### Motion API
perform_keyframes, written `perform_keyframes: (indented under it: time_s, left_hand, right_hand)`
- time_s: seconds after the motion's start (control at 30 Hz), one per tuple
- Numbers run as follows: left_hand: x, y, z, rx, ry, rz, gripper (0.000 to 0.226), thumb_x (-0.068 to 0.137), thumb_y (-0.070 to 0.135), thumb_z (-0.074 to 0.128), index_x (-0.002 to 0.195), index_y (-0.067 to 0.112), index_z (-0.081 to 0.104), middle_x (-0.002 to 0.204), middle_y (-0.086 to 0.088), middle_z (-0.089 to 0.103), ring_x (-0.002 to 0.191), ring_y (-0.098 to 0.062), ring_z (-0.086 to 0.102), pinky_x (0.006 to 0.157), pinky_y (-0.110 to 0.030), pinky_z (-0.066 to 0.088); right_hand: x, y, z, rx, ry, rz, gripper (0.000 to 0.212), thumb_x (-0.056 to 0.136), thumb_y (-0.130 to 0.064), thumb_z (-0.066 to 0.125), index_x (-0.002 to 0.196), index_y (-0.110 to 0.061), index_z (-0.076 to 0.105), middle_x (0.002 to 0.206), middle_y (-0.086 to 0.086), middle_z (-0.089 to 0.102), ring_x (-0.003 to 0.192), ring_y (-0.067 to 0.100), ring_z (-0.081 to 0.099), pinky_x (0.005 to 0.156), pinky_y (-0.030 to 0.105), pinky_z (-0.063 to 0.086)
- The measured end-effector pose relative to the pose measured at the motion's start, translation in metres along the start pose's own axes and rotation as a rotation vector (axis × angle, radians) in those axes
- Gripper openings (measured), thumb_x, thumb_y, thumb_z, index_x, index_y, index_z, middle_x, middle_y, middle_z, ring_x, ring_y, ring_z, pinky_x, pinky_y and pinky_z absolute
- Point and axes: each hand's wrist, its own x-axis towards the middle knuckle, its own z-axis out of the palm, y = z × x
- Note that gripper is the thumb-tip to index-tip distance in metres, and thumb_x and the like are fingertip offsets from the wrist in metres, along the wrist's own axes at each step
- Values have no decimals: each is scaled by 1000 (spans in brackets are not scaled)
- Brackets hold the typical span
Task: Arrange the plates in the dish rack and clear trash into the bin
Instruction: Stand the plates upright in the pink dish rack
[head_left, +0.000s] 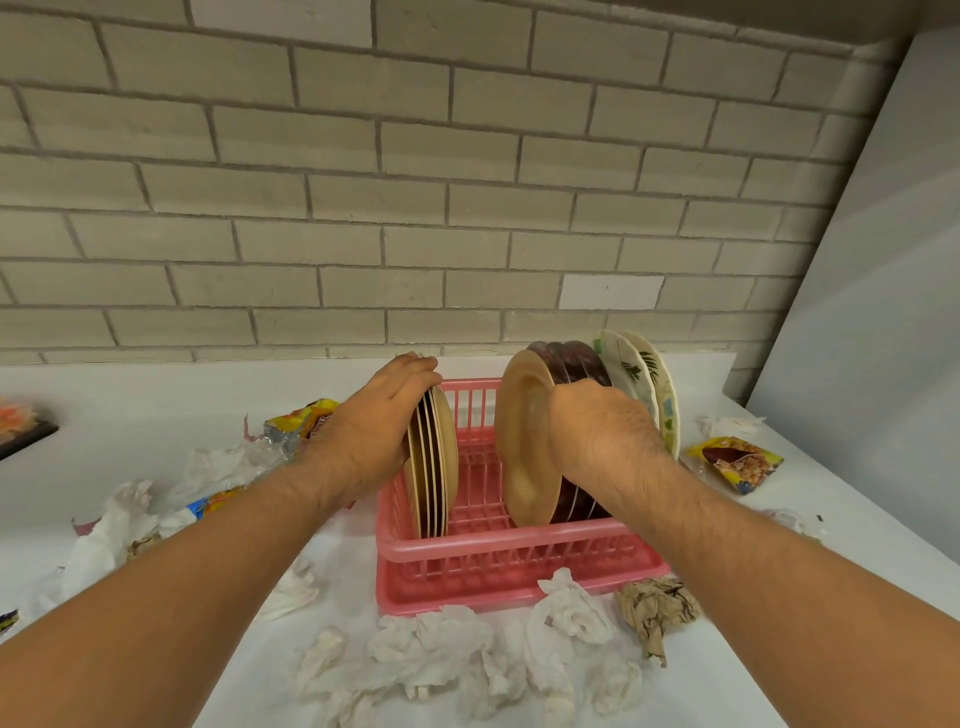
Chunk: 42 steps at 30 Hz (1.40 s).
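White bench carries a pink dish rack. Plates stand upright in it in two groups. Your left hand curls over the left stack; your right hand grips the tan plate fronting the right group. Racking looks nearly done. Crumpled tissues, snack wrappers and a brown paper ball lie around the rack. No bin shows, so trash clearing seems unstarted.

Both bare forearms reach from the near edge toward the far wall. The left hand grips the left plates at their rim. The right hand, fingers curled, grips the right plates.
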Motion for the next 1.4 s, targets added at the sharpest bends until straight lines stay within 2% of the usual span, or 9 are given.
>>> perform_keyframes:
  time_s: [0.17,0.3,0.43,0.67,0.83,1.03,1.17,1.27,1.4]
  left_hand:
    - [0,0,1,0,9,5,72,80,-1,67,142,20,36,153,2,29,144,-15,15,112,-22,8]
    - [0,-1,1,-3,18,4,72,80,-2,66,142,20,37,152,2,30,144,-15,17,110,-20,5]
    - [0,-1,2,5,17,-1,73,79,-1,68,142,20,37,152,1,31,144,-15,17,110,-21,5]
    - [0,-1,2,14,11,-2,74,79,-1,69,142,20,36,153,1,30,144,-16,17,110,-22,5]
    - [0,-1,2,10,5,1,74,78,0,70,142,20,37,152,1,31,144,-16,18,110,-22,6]
    - [1,1,0,16,-2,-1,74,79,2,70,142,21,36,153,2,29,144,-16,16,111,-24,9]
    - [0,2,-1,19,-2,-2,72,80,4,70,141,21,37,153,1,29,144,-17,17,110,-24,8]
    - [-1,1,-2,23,-3,10,73,79,2,70,142,21,36,153,1,29,144,-16,16,110,-23,6]
    - [-1,2,-2,24,-2,8,74,80,3,69,143,21,35,154,2,27,144,-15,14,109,-21,2]
  right_hand:
    - [1,2,2,-16,60,-48,26,84,2,61,108,-7,58,66,1,46,68,22,55,61,33,46]
    - [3,3,4,-6,86,-67,33,86,0,60,117,-6,52,74,2,51,73,23,57,63,34,46]
    - [5,4,6,-15,75,-59,33,84,0,61,115,-6,53,65,0,42,70,22,54,61,35,45]
    - [8,6,6,-16,59,-55,22,86,-3,61,107,-7,60,62,0,45,67,21,55,60,33,47]
    - [9,7,8,-28,45,-55,14,85,-2,61,98,-6,63,61,1,46,67,22,57,69,36,56]
    - [8,9,6,-28,42,-65,12,88,-9,62,99,-9,63,66,0,50,70,21,59,66,35,55]
    - [3,3,11,24,56,-90,14,93,-21,58,102,-10,58,66,-1,50,58,16,54,53,30,45]
    - [2,1,13,23,50,-79,15,94,-19,55,104,-11,61,69,-1,49,64,18,56,55,30,46]
    - [6,2,11,80,-24,15,15,90,-12,58,103,-9,64,81,4,60,72,22,62,62,32,51]
